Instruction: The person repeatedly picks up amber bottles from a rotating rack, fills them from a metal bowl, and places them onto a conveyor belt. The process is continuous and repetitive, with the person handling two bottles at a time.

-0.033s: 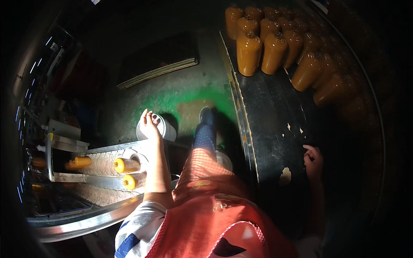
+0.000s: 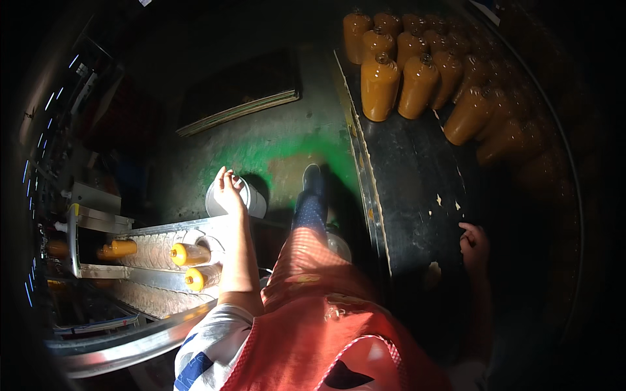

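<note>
Above a white bucket (image 2: 254,201) hangs my left hand (image 2: 228,190), its fingers loosely bent and slightly apart, with nothing seen in them. My left forearm passes over the end of a metal conveyor (image 2: 156,251). Beside that forearm, a yellow-capped bottle (image 2: 189,254) and a second yellow-capped bottle (image 2: 201,279) lie on their sides there. At the right, in shadow, my right hand (image 2: 475,246) is over a dark worn tabletop (image 2: 417,195). One of its fingers points left and the others curl loosely; it appears to hold nothing. Several orange bottles (image 2: 380,88) stand at the table's far end.
More orange bottles (image 2: 120,247) are farther left along the conveyor, by a metal frame (image 2: 76,241). A stack of flat boards (image 2: 241,111) lies on the green-stained floor (image 2: 306,146). The table's long edge (image 2: 372,195) runs along my right side.
The view has shifted very slightly, so the orange bottles sit a little lower in the picture. Both hands keep nearly the same pose.
</note>
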`<state>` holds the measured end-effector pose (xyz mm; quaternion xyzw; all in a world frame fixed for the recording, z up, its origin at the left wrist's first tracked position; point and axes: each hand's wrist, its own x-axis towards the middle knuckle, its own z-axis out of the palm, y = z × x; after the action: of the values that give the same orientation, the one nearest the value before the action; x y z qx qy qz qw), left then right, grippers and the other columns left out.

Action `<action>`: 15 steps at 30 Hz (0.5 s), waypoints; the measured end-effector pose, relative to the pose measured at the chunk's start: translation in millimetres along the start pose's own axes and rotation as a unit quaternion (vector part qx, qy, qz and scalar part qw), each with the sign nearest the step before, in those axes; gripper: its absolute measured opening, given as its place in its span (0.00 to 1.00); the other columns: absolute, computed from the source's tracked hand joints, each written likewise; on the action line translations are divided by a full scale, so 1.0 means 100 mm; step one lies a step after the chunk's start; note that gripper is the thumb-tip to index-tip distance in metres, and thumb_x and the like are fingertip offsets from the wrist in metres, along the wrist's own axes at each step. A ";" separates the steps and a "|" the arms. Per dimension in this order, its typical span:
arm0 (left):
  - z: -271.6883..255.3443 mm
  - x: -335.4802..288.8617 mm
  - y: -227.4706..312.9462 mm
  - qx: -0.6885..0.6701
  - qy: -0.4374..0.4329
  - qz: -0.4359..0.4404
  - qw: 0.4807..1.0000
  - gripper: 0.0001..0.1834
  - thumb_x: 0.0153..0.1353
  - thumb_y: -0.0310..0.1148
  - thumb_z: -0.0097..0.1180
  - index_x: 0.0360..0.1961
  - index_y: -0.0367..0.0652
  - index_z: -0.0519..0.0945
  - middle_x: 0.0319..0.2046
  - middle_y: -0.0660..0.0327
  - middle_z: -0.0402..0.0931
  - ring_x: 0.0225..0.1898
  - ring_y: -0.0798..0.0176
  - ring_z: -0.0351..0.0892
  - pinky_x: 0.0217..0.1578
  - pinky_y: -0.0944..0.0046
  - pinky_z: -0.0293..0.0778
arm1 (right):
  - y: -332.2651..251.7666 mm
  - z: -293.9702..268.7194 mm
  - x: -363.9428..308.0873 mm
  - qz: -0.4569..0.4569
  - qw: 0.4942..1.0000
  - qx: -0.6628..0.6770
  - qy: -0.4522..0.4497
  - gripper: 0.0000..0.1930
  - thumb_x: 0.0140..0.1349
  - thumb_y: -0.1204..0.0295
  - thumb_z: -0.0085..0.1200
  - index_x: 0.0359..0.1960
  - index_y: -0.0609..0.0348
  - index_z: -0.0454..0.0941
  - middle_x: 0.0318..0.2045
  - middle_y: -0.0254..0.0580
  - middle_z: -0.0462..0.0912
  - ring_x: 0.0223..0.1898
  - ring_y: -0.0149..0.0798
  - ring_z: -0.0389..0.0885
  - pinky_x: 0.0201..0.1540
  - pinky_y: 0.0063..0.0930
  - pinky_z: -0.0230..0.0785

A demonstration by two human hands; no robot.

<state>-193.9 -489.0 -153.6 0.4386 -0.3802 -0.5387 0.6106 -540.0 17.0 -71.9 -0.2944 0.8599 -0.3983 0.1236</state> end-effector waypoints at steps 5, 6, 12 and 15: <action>0.92 1.13 -0.46 0.034 -0.033 -0.024 0.999 0.14 0.70 0.30 0.51 0.55 0.42 0.77 0.41 0.63 0.79 0.33 0.73 0.75 0.30 0.71 0.74 | 0.36 0.25 0.62 -0.088 0.985 -0.137 0.059 0.10 0.61 0.73 0.55 0.43 0.57 0.81 0.36 0.41 0.76 0.39 0.40 0.76 0.45 0.32 0.69; 1.10 1.50 -0.47 0.057 -0.062 -0.015 0.996 0.15 0.70 0.31 0.52 0.56 0.42 0.77 0.42 0.62 0.80 0.35 0.72 0.76 0.33 0.70 0.76 | 0.30 0.34 0.65 -0.011 0.996 -0.077 0.049 0.10 0.62 0.72 0.56 0.43 0.59 0.80 0.38 0.42 0.77 0.41 0.42 0.76 0.47 0.33 0.69; 3.53 3.22 -0.20 0.111 -0.306 0.038 0.945 0.18 0.70 0.32 0.52 0.59 0.39 0.76 0.50 0.59 0.79 0.45 0.66 0.80 0.42 0.65 0.79 | -0.44 0.74 1.09 0.154 0.952 -0.223 0.145 0.13 0.68 0.68 0.47 0.47 0.63 0.77 0.47 0.51 0.77 0.54 0.53 0.73 0.59 0.44 0.63; 4.91 3.63 -0.11 0.060 -0.517 0.113 0.846 0.20 0.69 0.27 0.49 0.61 0.35 0.74 0.57 0.53 0.75 0.52 0.59 0.78 0.48 0.61 0.78 | -0.22 1.16 1.38 0.125 0.879 -0.406 0.219 0.17 0.64 0.72 0.47 0.54 0.63 0.73 0.48 0.53 0.76 0.53 0.57 0.72 0.58 0.48 0.62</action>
<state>-610.0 -911.4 -6.8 0.0857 -0.7197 -0.5906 0.3547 -589.3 -148.3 -127.8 -0.1139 0.9809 -0.0504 -0.1496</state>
